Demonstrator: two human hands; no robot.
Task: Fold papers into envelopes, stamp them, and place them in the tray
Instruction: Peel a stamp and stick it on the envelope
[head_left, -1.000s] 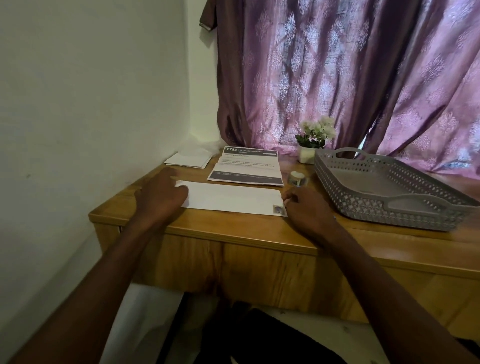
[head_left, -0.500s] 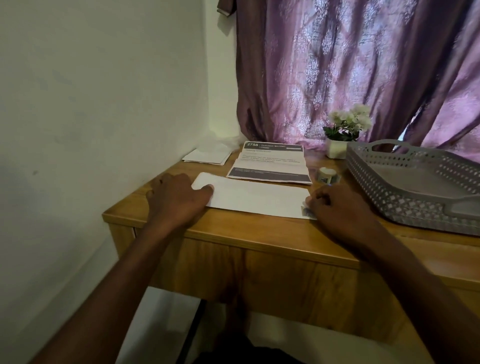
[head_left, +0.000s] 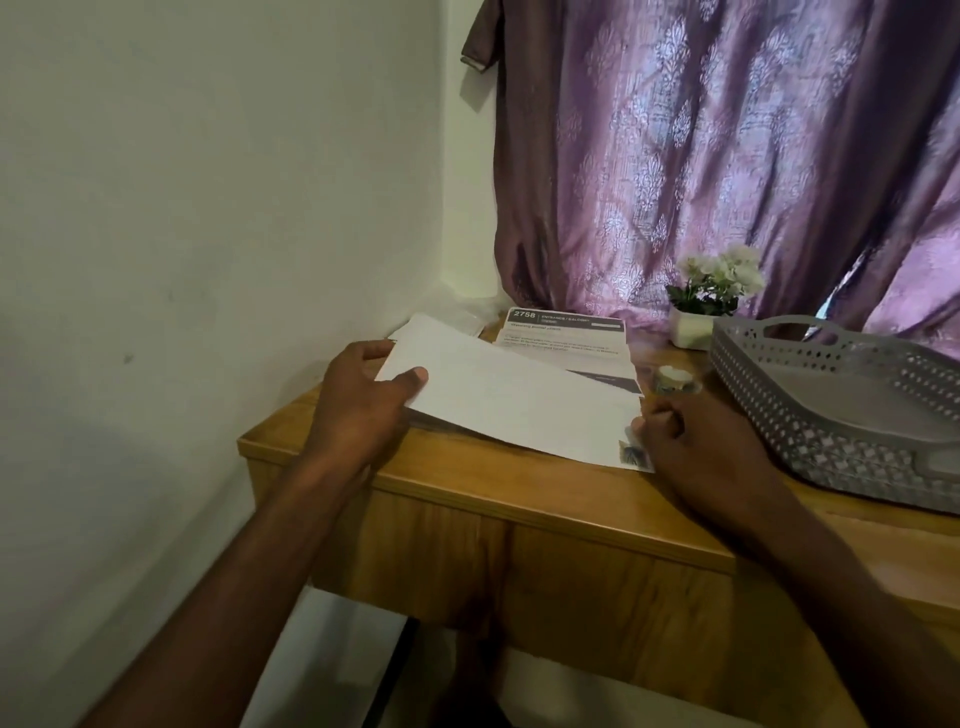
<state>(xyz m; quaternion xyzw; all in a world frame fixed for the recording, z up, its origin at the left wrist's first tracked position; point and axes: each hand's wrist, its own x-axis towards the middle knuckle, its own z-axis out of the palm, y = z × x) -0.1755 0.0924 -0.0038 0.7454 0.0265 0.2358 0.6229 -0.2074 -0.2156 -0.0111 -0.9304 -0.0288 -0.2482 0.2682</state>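
The left hand (head_left: 363, 400) is pinching the left end of the white envelope (head_left: 509, 402), thumb on top, tilting that end up off the desk (head_left: 519, 499) near its left edge. The right hand (head_left: 691, 447) is curling its fingers on the envelope's stamped right corner. The grey tray (head_left: 810, 415) is sitting at the desk's right edge.

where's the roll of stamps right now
In the head view, the stamp roll sits on the desk right of centre, between the printed sheet and the grey tray.
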